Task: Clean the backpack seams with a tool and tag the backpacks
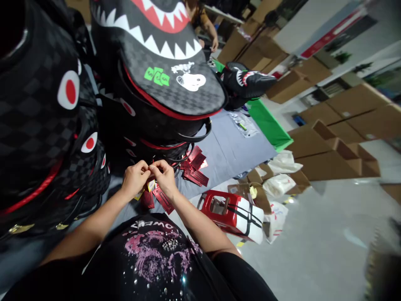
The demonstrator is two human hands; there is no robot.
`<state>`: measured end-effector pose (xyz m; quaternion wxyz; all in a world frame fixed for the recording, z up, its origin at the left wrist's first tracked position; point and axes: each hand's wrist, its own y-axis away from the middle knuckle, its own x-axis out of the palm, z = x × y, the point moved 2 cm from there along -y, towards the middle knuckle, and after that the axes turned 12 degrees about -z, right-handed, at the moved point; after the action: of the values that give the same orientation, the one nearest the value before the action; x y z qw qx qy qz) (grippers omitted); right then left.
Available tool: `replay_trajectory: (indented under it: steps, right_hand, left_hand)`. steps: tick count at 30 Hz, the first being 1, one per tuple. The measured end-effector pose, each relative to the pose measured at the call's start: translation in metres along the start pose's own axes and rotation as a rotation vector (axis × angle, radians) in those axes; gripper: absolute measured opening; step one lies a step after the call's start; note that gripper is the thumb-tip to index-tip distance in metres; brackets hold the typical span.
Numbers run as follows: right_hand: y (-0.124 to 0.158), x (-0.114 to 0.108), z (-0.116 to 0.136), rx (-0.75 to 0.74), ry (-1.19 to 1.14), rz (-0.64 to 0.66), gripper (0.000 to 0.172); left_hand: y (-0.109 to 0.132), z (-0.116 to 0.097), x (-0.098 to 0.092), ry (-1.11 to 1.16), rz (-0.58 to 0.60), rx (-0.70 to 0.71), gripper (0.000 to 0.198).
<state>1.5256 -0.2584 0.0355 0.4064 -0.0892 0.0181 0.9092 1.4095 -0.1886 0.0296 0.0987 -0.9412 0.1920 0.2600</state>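
My left hand [135, 179] and my right hand [164, 177] meet fingertip to fingertip at the front of a stack of black checkered bags [150, 125]. Both hands are closed in a pinch; what lies between the fingertips is too small to name. Just below them hang red tags [163, 200], one with a yellow and white piece. More dark red tags [194, 167] lie right of my right hand, by the bag handles. The top bag's flap [166, 83] shows white teeth, green prints and a white cartoon dog.
Tall black bags [46, 104] with red eye prints stand at the left. The grey table [225, 146] reaches toward a green bin [269, 123]. A red and white stool [233, 213] stands on the floor at right, near cardboard boxes [328, 154]. Another person's arm [209, 29] shows at the back.
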Motion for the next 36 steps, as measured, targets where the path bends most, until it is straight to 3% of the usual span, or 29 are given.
replay_trajectory:
  steps: [4,8,12,15,19,23,27,30,34,36]
  right_hand:
    - [0.002,-0.002,-0.008,0.050,-0.036,0.002,0.017]
    - [0.002,-0.004,-0.010,0.037,-0.049,-0.022,0.015]
    - [0.001,-0.006,-0.003,0.001,-0.041,-0.026,0.013]
    - [-0.001,-0.007,-0.001,0.001,-0.038,-0.035,0.012]
    - [-0.003,-0.004,-0.005,-0.006,-0.078,-0.029,0.012]
    - [-0.005,-0.005,-0.006,0.017,-0.064,-0.011,0.011]
    - [-0.006,-0.008,-0.003,-0.006,-0.044,-0.002,0.010]
    - [-0.006,-0.009,-0.003,-0.004,-0.057,-0.007,0.010]
    - [-0.006,-0.008,-0.004,-0.004,-0.101,-0.008,0.012]
    - [-0.006,-0.009,-0.004,0.001,-0.094,-0.009,0.012]
  left_hand:
    - [0.002,-0.003,0.003,0.007,0.132,0.097,0.018]
    - [0.002,-0.004,0.002,-0.158,0.025,0.074,0.013]
    - [0.002,-0.008,0.004,-0.157,0.108,0.143,0.021]
    - [-0.002,-0.011,0.002,-0.278,0.027,0.142,0.018]
    - [-0.004,-0.013,0.003,-0.169,0.097,0.175,0.023]
    - [-0.004,-0.012,0.002,-0.265,0.024,0.140,0.022]
    - [-0.003,-0.013,0.003,-0.189,0.066,0.149,0.025]
    - [-0.002,-0.015,0.002,-0.249,-0.023,0.132,0.022]
    - [-0.002,-0.016,0.004,-0.152,0.055,0.150,0.023]
    - [-0.002,-0.016,0.004,-0.199,0.018,0.141,0.023]
